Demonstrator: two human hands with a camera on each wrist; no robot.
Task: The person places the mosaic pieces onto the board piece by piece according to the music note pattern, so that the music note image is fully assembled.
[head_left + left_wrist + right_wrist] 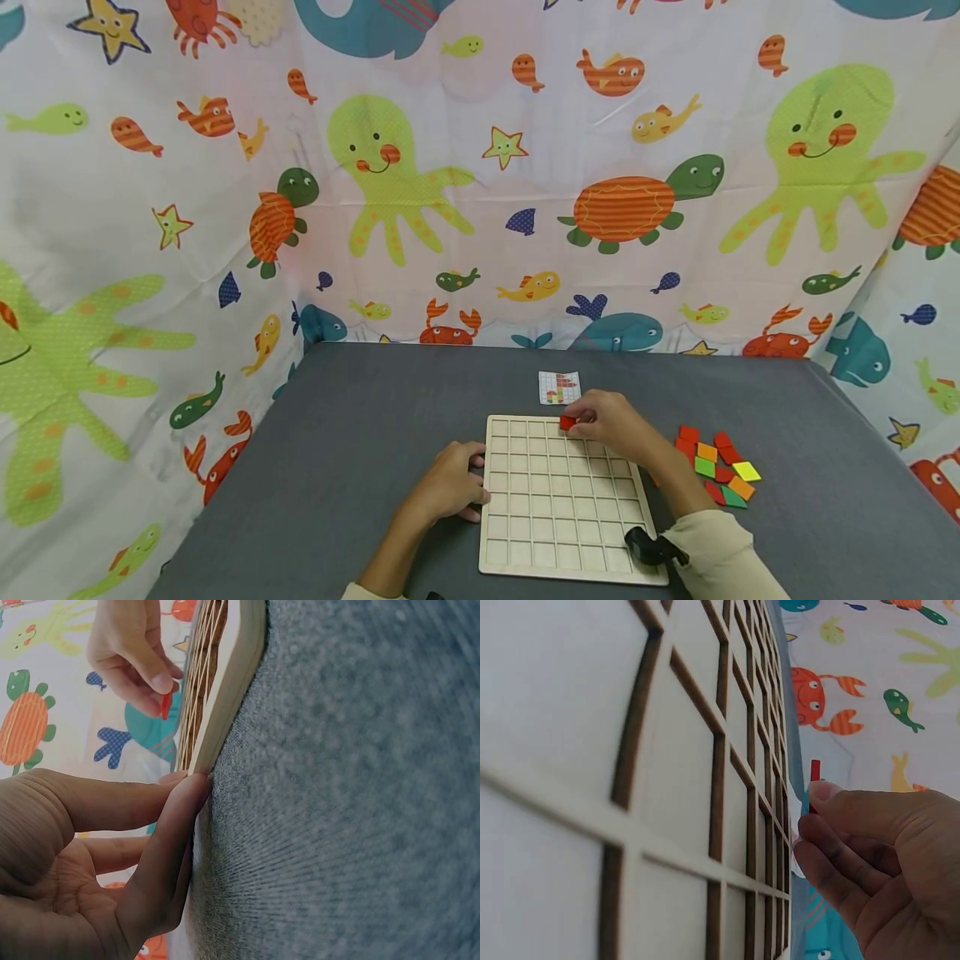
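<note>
A square wooden grid board (529, 506) lies on the dark table. Over its far edge my right hand (611, 423) pinches a red square tile (567, 423) between thumb and fingers. The right wrist view shows that red tile (814, 772) on edge, above the board's cells. At the board's left side is my left hand (448, 482), its thumb and fingers gripping the rim. In the left wrist view, the left hand's fingertips (196, 787) meet at the wooden edge. Just beyond the board lies a small card (559, 388) with a coloured grid pattern.
Right of the board lies a loose group of red, orange, green and yellow tiles (707, 452), some square and some triangular. My right forearm passes beside them. A patterned sea-animal curtain (465, 208) hangs behind the grey table (382, 433) and at both sides.
</note>
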